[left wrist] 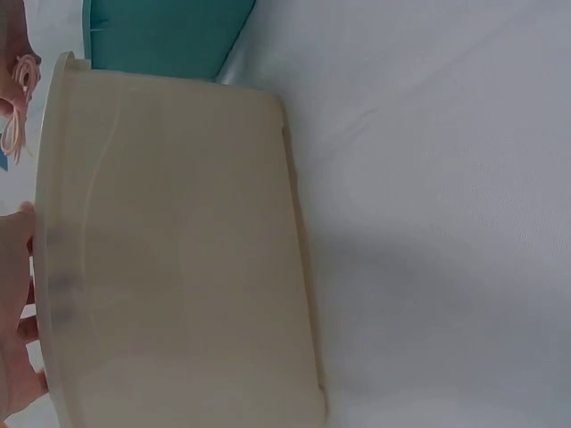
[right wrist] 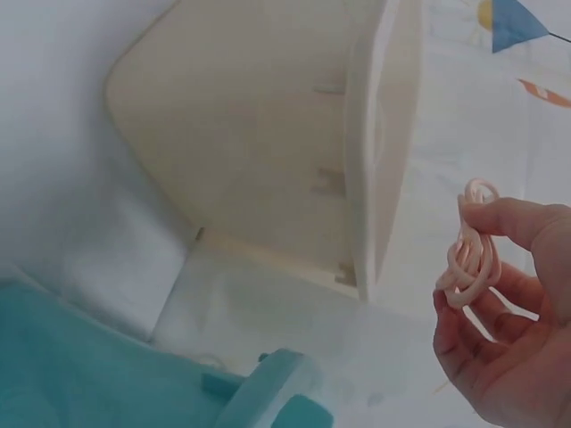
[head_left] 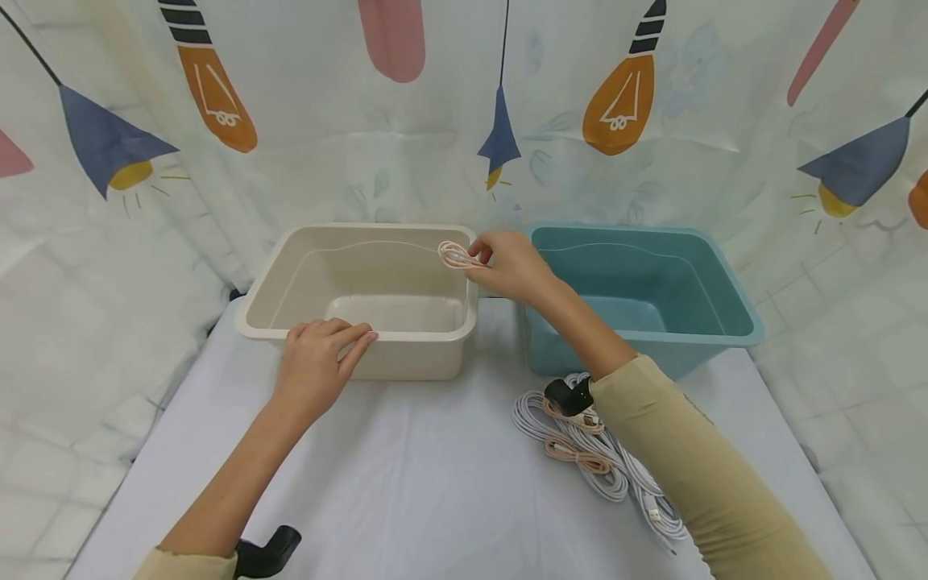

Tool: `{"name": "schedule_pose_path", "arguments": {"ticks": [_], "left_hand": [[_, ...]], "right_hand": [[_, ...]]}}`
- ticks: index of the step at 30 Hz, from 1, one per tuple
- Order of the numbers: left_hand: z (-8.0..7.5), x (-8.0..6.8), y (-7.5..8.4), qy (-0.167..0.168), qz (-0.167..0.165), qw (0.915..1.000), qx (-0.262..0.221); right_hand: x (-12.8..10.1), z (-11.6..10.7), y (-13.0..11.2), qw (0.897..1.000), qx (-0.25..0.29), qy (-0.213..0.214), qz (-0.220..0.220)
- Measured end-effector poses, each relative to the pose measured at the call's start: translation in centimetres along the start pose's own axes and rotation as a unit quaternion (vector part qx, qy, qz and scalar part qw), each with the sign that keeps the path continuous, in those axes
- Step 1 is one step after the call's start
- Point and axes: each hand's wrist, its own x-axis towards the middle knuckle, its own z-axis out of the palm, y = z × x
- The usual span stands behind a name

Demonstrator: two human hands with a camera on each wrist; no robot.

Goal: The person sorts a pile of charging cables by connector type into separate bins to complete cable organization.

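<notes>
My right hand (head_left: 507, 262) pinches a small coiled pink cable (head_left: 454, 254) above the right rim of the beige bin (head_left: 304, 238). The right wrist view shows the same pink cable (right wrist: 470, 254) looped between thumb and fingers, just beside the beige bin's rim (right wrist: 384, 134). Fingers of my left hand (head_left: 322, 350) lie straight on the beige bin's near rim, holding nothing. In the left wrist view the beige bin's outer wall (left wrist: 178, 250) fills the frame, with the left hand's fingers (left wrist: 16, 312) at its rim.
A teal bin (head_left: 747, 326) stands right of the beige one. Several coiled white and pink cables (head_left: 587, 451) lie on the white table near my right forearm. A patterned curtain (head_left: 435, 121) hangs close behind both bins.
</notes>
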Motion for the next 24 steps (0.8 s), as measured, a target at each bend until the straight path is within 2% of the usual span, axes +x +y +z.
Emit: {"name": "schedule_pose_path", "arguments": {"ticks": [10, 16, 24], "left_hand": [[-0.1, 0.0, 0.0, -0.006, -0.008, 1.0000, -0.001], [-0.3, 0.1, 0.2, -0.014, -0.014, 0.9998, 0.005], [-0.3, 0.3, 0.2, -0.037, -0.022, 0.9991, 0.009]], "right_hand": [[2.5, 0.1, -1.9, 0.999, -0.038, -0.011, -0.008], [3.9, 0.2, -2.4, 0.999, -0.028, -0.024, 0.004], [5.5, 0.2, -2.8, 0.999, -0.031, -0.017, 0.015]]}}
